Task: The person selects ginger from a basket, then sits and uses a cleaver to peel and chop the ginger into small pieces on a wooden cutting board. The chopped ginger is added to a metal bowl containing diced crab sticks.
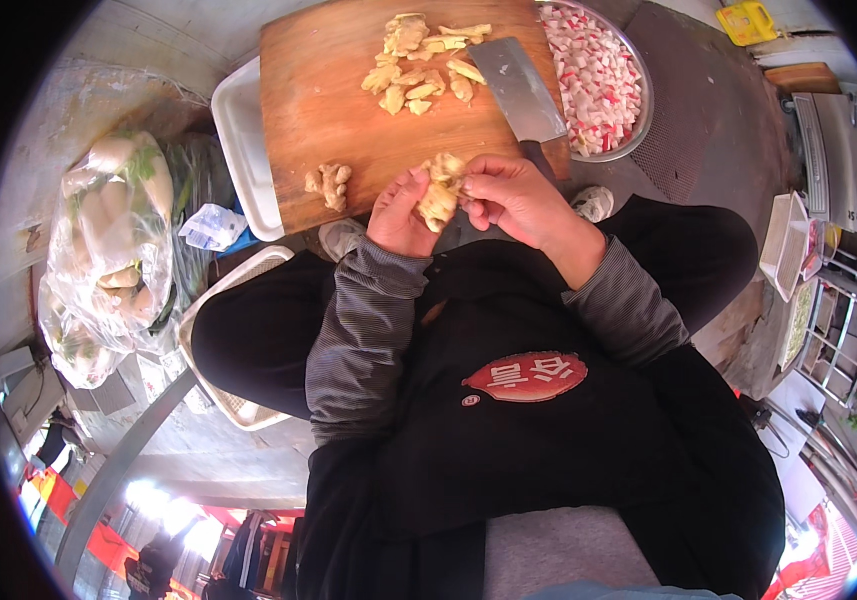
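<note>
Between my two hands is a piece of ginger root (441, 196), its pale yellow flesh showing in places. My left hand (403, 212) grips it from the left side. The fingertips of my right hand (507, 196) pinch its right edge. Just beyond lies a wooden cutting board (338, 135) with a pile of ginger pieces (409, 60) near its far side. One knobbly brown ginger root (329, 185) sits apart at the board's near left corner. A cleaver (518, 90) rests flat on the board's right side, its dark handle partly hidden behind my right hand.
A metal bowl (650, 105) of diced pink-and-white radish (595, 75) stands right of the board. Under the board's left side shows a white tray (237, 142). Clear bags of white radishes (117, 225) are at left, near a basket (195, 337) by my knee. A yellow jug (745, 22) is far right.
</note>
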Tool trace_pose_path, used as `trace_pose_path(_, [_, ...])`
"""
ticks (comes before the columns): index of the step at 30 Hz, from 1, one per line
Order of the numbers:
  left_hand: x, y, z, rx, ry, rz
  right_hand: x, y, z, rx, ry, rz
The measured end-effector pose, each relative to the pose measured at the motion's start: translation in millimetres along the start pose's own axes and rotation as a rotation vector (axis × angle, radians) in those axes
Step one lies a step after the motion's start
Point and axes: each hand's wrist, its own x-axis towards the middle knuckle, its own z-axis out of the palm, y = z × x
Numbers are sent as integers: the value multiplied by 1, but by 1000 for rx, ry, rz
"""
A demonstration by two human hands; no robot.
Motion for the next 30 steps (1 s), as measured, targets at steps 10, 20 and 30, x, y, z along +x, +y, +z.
trace_pose_path(10, [-2, 14, -10, -203, 391, 102, 46, -42, 108, -703, 151, -872])
trace_pose_path(20, [-3, 25, -18, -193, 406, 252, 158, -65, 124, -1043, 156, -882])
trace_pose_path(30, [17, 5, -12, 138, 408, 296, 10, -15, -76, -1672, 776, -409])
